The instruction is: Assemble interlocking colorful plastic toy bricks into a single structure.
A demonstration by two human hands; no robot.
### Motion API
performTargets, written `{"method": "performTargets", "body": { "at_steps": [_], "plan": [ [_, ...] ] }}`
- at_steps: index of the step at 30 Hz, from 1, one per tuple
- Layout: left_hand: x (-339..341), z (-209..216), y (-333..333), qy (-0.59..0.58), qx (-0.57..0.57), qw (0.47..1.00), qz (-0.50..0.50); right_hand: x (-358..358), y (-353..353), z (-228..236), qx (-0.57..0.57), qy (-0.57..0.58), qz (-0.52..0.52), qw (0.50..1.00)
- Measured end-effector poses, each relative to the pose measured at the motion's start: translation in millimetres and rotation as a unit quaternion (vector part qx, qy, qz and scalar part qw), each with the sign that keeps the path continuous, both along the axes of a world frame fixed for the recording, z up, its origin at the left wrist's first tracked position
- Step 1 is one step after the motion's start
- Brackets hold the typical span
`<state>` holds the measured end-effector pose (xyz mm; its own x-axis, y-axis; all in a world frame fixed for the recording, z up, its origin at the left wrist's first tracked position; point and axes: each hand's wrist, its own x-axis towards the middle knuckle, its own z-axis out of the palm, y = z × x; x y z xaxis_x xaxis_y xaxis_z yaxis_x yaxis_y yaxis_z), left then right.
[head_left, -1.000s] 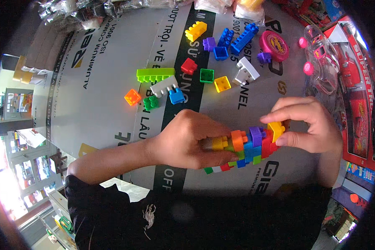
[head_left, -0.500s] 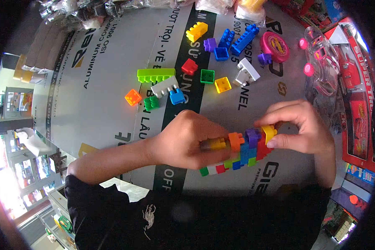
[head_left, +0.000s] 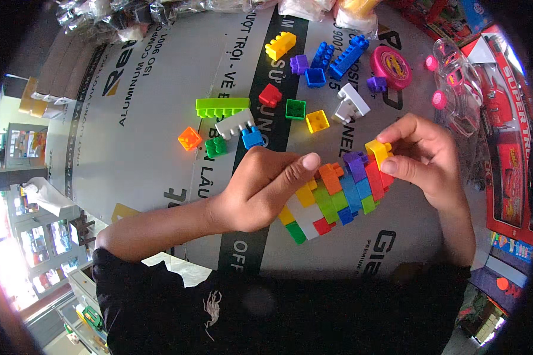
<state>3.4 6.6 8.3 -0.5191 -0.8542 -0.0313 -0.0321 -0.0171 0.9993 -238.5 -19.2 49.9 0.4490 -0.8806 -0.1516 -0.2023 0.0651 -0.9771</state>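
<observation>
My left hand (head_left: 257,192) is closed round the left end of a joined panel of toy building bricks (head_left: 331,201), thumb on top. The panel is tilted, with green, white, yellow, lime, orange, blue, purple and red bricks in slanting rows. At its upper right corner, my right hand (head_left: 426,160) pinches a yellow brick (head_left: 378,154) between thumb and fingers, against the red and purple bricks. Whether that brick is fully pressed on cannot be made out. Beyond my hands lie loose bricks, among them a lime brick (head_left: 222,107), a red brick (head_left: 270,94) and a white brick (head_left: 353,102).
A round pink case (head_left: 391,67) lies at the far right, beside clear plastic bottles (head_left: 459,83) with pink caps. Red toy boxes (head_left: 512,148) line the right edge of the grey printed board (head_left: 142,154). Plastic-wrapped packs (head_left: 177,9) lie along the far edge.
The panel has tipped so its broad face now shows, and its right end has risen away from me. My right hand moved up with it; my left thumb now lies on top.
</observation>
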Motion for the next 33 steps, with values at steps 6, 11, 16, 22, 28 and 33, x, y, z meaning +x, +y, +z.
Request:
{"method": "performTargets", "body": {
  "at_steps": [6, 11, 16, 22, 28, 33],
  "plan": [
    [1.1, -3.4, 0.7, -0.001, -0.023, 1.000, 0.002, 1.7, 0.9, 0.6, -0.023, 0.008, 0.006, 1.000],
    [2.5, -3.2, -0.8, -0.014, -0.014, 1.000, -0.008, -0.8, 0.8, -2.3, -0.048, 0.008, 0.015, 0.999],
    [0.4, -1.0, -4.0, -0.033, -0.038, 0.998, -0.034, -1.0, -2.9, -4.3, -0.021, -0.026, -0.010, 0.999],
    [1.2, -3.2, -6.0, -0.084, -0.151, 0.983, -0.065, 0.8, -2.0, -2.8, -0.021, -0.044, -0.028, 0.998],
    [-2.5, -0.8, -8.3, -0.054, -0.046, 0.997, -0.036, 5.4, -4.5, -6.1, -0.017, -0.056, -0.077, 0.995],
    [-0.6, 2.4, -8.0, -0.068, -0.064, 0.995, -0.045, 4.5, -6.1, -5.7, -0.025, -0.031, -0.081, 0.996]
  ]
}}
